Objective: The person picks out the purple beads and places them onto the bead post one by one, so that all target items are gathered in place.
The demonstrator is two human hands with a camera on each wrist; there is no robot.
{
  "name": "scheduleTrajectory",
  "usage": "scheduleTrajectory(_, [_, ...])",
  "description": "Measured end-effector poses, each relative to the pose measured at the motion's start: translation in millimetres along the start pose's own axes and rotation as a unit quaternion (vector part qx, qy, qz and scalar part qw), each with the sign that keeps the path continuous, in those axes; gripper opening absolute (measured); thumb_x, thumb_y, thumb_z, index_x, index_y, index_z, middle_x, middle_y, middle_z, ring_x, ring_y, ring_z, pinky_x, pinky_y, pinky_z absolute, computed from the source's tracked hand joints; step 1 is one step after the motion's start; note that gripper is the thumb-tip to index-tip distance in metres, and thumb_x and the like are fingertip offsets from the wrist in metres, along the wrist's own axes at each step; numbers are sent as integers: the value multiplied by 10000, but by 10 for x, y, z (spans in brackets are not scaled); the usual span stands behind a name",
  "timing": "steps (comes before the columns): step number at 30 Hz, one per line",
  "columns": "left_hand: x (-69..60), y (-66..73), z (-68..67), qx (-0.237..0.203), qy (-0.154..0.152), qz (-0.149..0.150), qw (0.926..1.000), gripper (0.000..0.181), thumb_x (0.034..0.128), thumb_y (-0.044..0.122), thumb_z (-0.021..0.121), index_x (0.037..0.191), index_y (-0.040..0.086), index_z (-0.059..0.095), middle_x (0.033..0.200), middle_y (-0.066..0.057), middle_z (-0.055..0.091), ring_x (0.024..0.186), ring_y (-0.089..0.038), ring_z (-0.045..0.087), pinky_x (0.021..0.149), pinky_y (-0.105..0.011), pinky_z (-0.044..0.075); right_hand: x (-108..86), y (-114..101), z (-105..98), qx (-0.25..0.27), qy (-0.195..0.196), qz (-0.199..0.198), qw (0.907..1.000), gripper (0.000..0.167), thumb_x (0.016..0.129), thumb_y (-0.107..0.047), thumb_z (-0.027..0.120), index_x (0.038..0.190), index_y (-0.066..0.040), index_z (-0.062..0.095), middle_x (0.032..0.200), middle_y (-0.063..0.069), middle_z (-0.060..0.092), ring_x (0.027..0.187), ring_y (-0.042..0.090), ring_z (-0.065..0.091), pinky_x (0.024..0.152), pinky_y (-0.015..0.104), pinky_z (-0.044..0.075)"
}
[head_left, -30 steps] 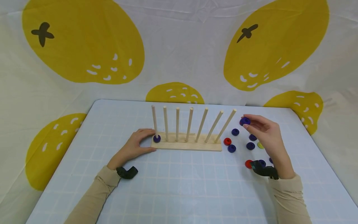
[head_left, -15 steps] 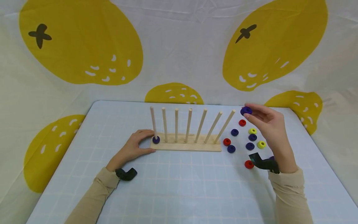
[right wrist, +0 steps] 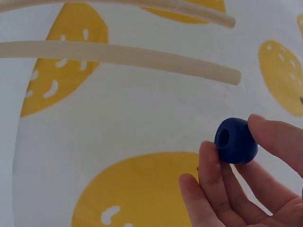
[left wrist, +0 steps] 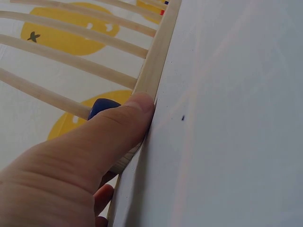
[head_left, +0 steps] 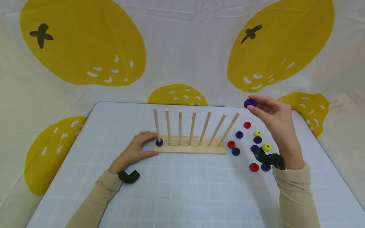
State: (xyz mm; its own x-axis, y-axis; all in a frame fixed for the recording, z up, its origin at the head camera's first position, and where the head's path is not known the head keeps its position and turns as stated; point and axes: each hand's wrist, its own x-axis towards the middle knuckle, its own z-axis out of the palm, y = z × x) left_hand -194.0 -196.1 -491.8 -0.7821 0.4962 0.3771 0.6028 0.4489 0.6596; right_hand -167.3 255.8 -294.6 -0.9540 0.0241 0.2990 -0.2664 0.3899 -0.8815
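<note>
A wooden peg rack (head_left: pixel 190 148) with a row of upright pegs stands mid-table. Around its left end my left hand (head_left: pixel 135 151) grips the base, thumb at the front edge and fingers behind; the left wrist view shows the thumb (left wrist: pixel 109 127) against the wood. One blue bead (head_left: pixel 159 142) sits at the foot of the leftmost peg. Raised to the right of the rightmost peg, my right hand (head_left: pixel 278 118) pinches another blue bead (right wrist: pixel 236 140) between thumb and fingers. Its hole is visible, and the bead is apart from the pegs.
On the table right of the rack lie several loose beads: red (head_left: pixel 254 167), yellow (head_left: pixel 266 147) and blue (head_left: pixel 235 151). The right forearm (head_left: pixel 295 196) passes beside them. A white cloth (head_left: pixel 185 47) with yellow fruit prints hangs behind the table.
My right hand has risen with the blue bead, from low over the loose beads to near peg-top height. More loose beads show beneath it. The left hand stays on the rack.
</note>
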Motion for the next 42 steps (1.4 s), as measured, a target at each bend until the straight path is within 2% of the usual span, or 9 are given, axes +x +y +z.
scheduleTrajectory(10, [6, -12, -1, 43, -9, 203, 9998, 676, 708, 162, 905, 1309, 38, 623, 1326, -122, 607, 1235, -332, 507, 1010, -550, 393, 76, -237, 111, 301, -196, -240, 9991, 356, 911, -98, 724, 1258, -38, 673, 1109, 67, 688, 985, 189, 648, 859, 150, 512])
scheduleTrajectory(18, [12, -9, 6, 21, 19, 253, 9997, 672, 713, 145, 902, 1312, 30, 620, 1328, -128, 608, 1230, -345, 515, 1004, -564, 398, 131, -411, 227, 340, -306, -503, 9977, 327, 913, -78, 718, 1232, -17, 683, 1079, 81, 691, 959, 204, 653, 860, 161, 516])
scheduleTrajectory(22, [5, -9, 7, 34, 32, 224, 9997, 675, 711, 147, 903, 1314, 36, 621, 1331, -124, 607, 1230, -344, 515, 1003, -567, 399, 156, -496, 285, 382, -381, -573, 9969, 328, 910, -90, 724, 1231, -32, 688, 1073, 89, 691, 954, 216, 652, 857, 167, 520])
scheduleTrajectory(28, [1, -7, -2, -27, -24, 126, 9999, 678, 715, 156, 902, 1320, 43, 617, 1339, -116, 602, 1240, -327, 508, 1021, -553, 395, 188, -623, 364, 744, -528, -637, 9938, 325, 900, -79, 734, 1218, -28, 694, 1103, 131, 673, 966, 234, 659, 870, 183, 524])
scheduleTrajectory(35, [2, 12, -12, -71, -33, 76, 9999, 683, 714, 152, 904, 1325, 50, 616, 1345, -113, 597, 1246, -324, 504, 1030, -547, 393, 226, -738, 453, 1227, -633, -818, 9870, 315, 888, -35, 734, 1197, 12, 692, 1116, 149, 672, 980, 268, 646, 882, 202, 526])
scheduleTrajectory(42, [5, 14, -18, -35, -46, 48, 10000, 678, 717, 162, 902, 1322, 53, 619, 1341, -114, 600, 1245, -324, 504, 1033, -549, 393, 251, -833, 556, 1470, -750, -1023, 9810, 297, 877, -7, 736, 1172, 11, 705, 1112, 152, 678, 977, 275, 648, 892, 225, 529])
